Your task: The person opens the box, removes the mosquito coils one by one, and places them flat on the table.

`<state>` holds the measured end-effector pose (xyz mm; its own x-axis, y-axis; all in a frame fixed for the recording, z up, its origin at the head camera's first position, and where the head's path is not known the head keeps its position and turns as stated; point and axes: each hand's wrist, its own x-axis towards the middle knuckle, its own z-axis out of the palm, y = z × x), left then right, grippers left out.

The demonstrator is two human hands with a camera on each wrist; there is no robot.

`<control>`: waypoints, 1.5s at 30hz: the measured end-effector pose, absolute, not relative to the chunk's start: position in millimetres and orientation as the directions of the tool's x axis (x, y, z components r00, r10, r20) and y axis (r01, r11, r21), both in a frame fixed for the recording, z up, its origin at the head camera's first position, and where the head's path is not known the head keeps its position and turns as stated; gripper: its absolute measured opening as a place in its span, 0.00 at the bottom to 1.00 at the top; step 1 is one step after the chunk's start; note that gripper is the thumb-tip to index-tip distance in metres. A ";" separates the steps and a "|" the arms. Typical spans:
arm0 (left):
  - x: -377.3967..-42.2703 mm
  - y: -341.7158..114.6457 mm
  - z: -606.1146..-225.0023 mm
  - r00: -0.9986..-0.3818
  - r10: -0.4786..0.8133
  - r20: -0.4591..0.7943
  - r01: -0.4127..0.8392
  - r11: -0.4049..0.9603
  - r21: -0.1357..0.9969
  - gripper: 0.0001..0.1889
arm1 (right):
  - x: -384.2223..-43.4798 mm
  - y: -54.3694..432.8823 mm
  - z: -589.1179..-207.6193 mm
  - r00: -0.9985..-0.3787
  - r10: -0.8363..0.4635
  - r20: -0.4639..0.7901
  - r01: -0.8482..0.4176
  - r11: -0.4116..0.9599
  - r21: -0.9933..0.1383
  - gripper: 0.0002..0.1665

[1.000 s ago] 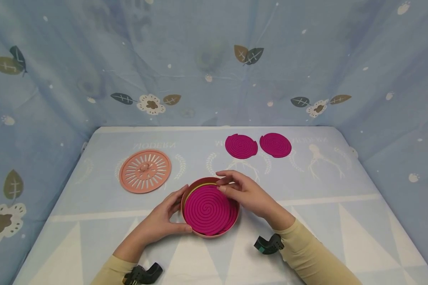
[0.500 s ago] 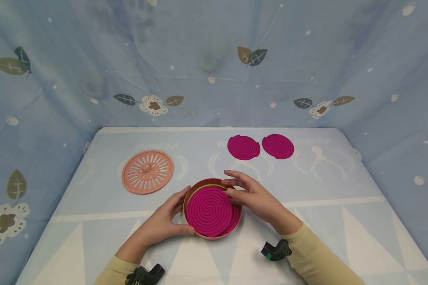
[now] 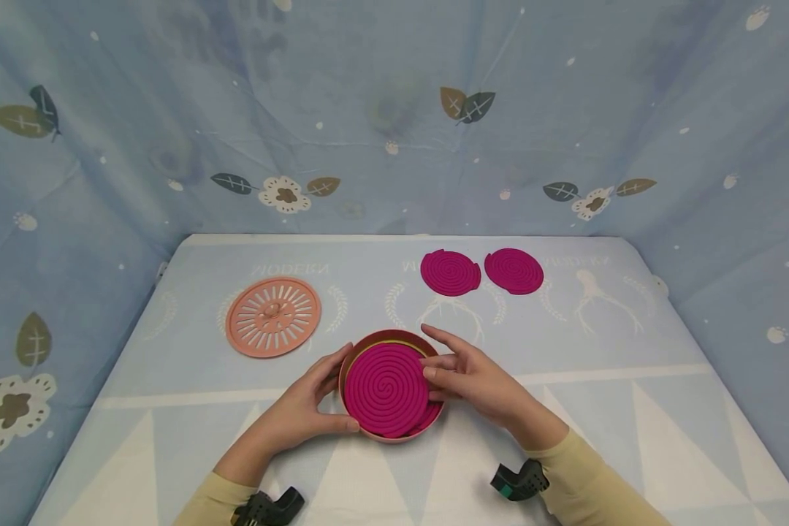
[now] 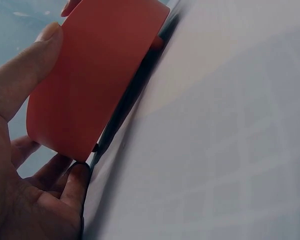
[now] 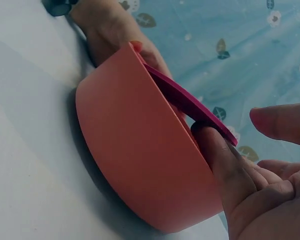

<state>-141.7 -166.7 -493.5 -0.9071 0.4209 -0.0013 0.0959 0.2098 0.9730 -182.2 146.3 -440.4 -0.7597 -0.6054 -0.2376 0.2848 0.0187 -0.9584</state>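
Observation:
A magenta mosquito coil [image 3: 386, 391] lies uppermost in the round coral-coloured mosquito coil box [image 3: 376, 337]. Under it, another magenta layer and a yellow inner rim partly show. My left hand [image 3: 309, 409] grips the box from the left, thumb at the near rim and fingers round the side. My right hand [image 3: 476, 380] pinches the coil's right edge, its index finger held straight and apart. In the right wrist view the coil [image 5: 190, 102] tilts, with that edge raised above the box wall [image 5: 140, 145]. The fingertips under the coil are partly hidden.
A coral slotted lid [image 3: 272, 318] with a small knob lies at the left. Two more magenta mosquito coils, one on the left [image 3: 450, 273] and one on the right [image 3: 513, 271], lie flat near the table's back edge. Patterned cloth walls [image 3: 394, 161] surround the table.
My right hand has slid from the coil's far right edge down along its right side, and the index finger has straightened away. My left hand keeps its hold; the whole view has shifted slightly.

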 end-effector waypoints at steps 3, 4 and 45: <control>-141.7 -166.5 -493.1 -0.906 0.423 0.001 0.098 0.208 0.973 0.59 | -180.6 146.1 -441.2 -0.753 -0.616 -0.232 0.272 0.029 -0.962 0.44; -141.7 -166.4 -493.2 -0.906 0.423 0.002 0.098 0.206 0.974 0.59 | -180.3 145.9 -441.6 -0.754 -0.616 -0.228 0.266 0.032 -0.963 0.44; -141.3 -165.5 -493.3 -0.907 0.422 0.015 0.115 0.213 0.970 0.59 | -181.5 129.7 -442.0 -0.817 -0.516 -0.257 0.108 0.301 -0.947 0.34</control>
<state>-141.3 -165.5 -493.3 -0.9065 0.4219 0.0148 0.1150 0.2131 0.9702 -181.5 129.7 -442.0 -0.8169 -0.5163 -0.2570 0.1077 0.3012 -0.9474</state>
